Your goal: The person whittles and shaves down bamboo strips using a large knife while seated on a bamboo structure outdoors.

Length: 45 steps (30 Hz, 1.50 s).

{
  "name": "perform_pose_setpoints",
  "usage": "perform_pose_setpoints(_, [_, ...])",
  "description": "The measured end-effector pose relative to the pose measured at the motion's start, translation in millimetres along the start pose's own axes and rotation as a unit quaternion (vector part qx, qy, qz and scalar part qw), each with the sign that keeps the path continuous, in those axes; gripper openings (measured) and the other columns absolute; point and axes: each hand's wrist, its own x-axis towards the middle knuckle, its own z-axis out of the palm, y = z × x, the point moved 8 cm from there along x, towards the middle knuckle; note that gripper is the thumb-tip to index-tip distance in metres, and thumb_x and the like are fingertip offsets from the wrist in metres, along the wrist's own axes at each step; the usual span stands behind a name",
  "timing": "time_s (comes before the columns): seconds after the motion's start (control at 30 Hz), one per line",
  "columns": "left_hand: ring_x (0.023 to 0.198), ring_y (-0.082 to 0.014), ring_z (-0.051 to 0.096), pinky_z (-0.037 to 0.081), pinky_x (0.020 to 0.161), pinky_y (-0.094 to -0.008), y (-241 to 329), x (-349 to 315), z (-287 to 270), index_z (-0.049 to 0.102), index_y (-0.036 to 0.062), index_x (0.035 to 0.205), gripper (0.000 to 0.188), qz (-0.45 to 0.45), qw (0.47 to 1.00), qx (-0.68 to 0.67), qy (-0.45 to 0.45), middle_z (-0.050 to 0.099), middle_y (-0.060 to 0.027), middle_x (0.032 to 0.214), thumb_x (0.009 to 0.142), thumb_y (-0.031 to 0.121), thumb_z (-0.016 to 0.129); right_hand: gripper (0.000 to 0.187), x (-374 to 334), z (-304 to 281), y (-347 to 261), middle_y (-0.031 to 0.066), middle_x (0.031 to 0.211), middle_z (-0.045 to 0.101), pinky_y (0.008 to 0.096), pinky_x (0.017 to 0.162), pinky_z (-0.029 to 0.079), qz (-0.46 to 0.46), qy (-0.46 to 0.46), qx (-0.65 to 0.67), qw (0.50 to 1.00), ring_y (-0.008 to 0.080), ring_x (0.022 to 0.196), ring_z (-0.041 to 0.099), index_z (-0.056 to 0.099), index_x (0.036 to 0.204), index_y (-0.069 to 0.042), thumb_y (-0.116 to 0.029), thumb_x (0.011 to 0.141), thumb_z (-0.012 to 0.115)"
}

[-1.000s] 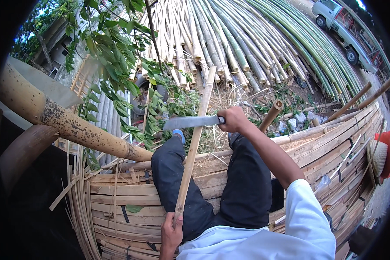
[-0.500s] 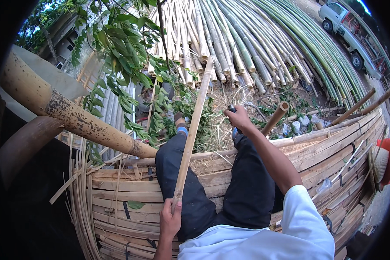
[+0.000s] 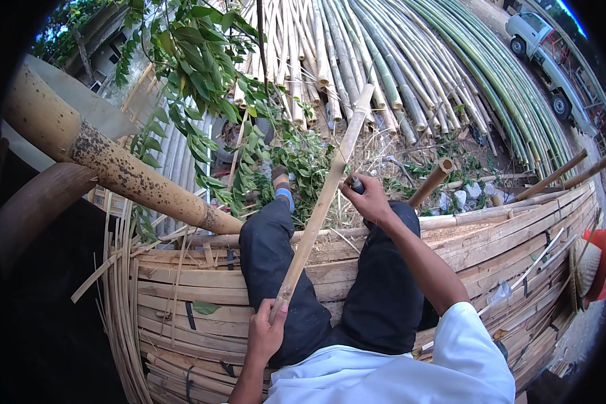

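My left hand (image 3: 265, 331) grips the lower end of a long split bamboo strip (image 3: 324, 195), close to my left thigh. The strip slants up and to the right across my knees, and its far end stands above the leafy ground. In my right hand (image 3: 370, 202) is a knife by its dark handle (image 3: 357, 184), held at the strip's right edge about midway up. The blade is thin and hard to make out against the strip, so I cannot tell whether it touches.
I sit on stacked bamboo slats (image 3: 195, 291). A thick bamboo pole (image 3: 135, 192) crosses at left, below leafy branches (image 3: 195, 74). A bamboo stub (image 3: 432, 182) rises beyond my right knee. Long bamboo poles (image 3: 411, 74) lie ahead; a truck (image 3: 549, 64) and a straw hat (image 3: 586, 262) are at right.
The strip's far end has swung to the right. My right hand has come slightly down and left, bringing the knife up close to the strip. My left hand keeps its grip.
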Motion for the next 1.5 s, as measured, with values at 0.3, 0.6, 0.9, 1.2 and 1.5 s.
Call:
perform_pose_setpoints(0.3, [0.065,-0.0276,0.067,0.049,0.059,-0.0375,34.6,23.7,-2.0,0.056,0.0015,0.107,0.028,0.042,0.999,-0.023,-0.003,0.064,-0.0142,0.068,0.096,0.027,0.057,0.028,-46.7,54.0,-27.5,-0.006,0.056,0.043,0.0221,0.044,0.031,0.154,-0.112,0.28,0.941,0.0033,0.047,0.04,0.063,0.098,-0.001,-0.029,0.093,0.064])
perform_pose_setpoints(0.6, [0.068,-0.0111,0.057,0.047,0.063,-0.0267,35.8,41.2,14.2,0.044,0.0053,0.134,0.043,0.011,0.975,-0.165,-0.148,0.06,-0.0068,0.083,0.098,0.025,0.055,0.021,-71.0,85.5,-49.8,-0.0069,0.056,0.04,0.0209,0.042,0.027,0.206,-0.064,0.399,0.891,0.0028,0.045,0.034,0.053,0.083,-0.008,-0.021,0.091,0.068])
perform_pose_setpoints(0.9, [0.063,-0.0064,0.047,0.043,0.058,-0.0214,8.8,26.3,27.6,0.046,0.0028,0.132,0.038,-0.053,0.93,-0.235,-0.276,0.049,0.0024,0.075,0.099,0.019,0.053,0.022,-51.2,65.7,-56.9,-0.0073,0.059,0.04,0.0211,0.044,0.027,0.162,-0.101,0.362,0.912,0.0022,0.048,0.034,0.052,0.077,-0.008,-0.016,0.092,0.066])
perform_pose_setpoints(1.2, [0.059,-0.003,0.039,0.035,0.051,-0.0188,-1.1,18.7,17.9,0.052,0.0037,0.119,0.034,-0.099,0.929,-0.263,-0.239,0.043,0.0041,0.071,0.102,0.033,0.047,0.029,-46.7,60.6,-45.7,-0.0072,0.058,0.039,0.0212,0.045,0.03,0.198,-0.083,0.364,0.906,0.0035,0.049,0.036,0.053,0.076,-0.009,-0.029,0.093,0.064])
perform_pose_setpoints(1.5, [0.059,-0.0187,0.054,0.043,0.052,-0.0323,12.1,37.2,8.4,0.049,0.0038,0.111,0.027,0.021,0.987,-0.102,-0.124,0.055,-0.0088,0.069,0.102,0.029,0.044,0.028,-88.6,62.3,-88.0,0.0177,0.06,0.059,0.0464,0.058,0.049,-0.049,-0.188,-0.233,0.953,0.0378,0.061,0.062,0.062,0.081,-0.003,-0.031,0.081,0.068])
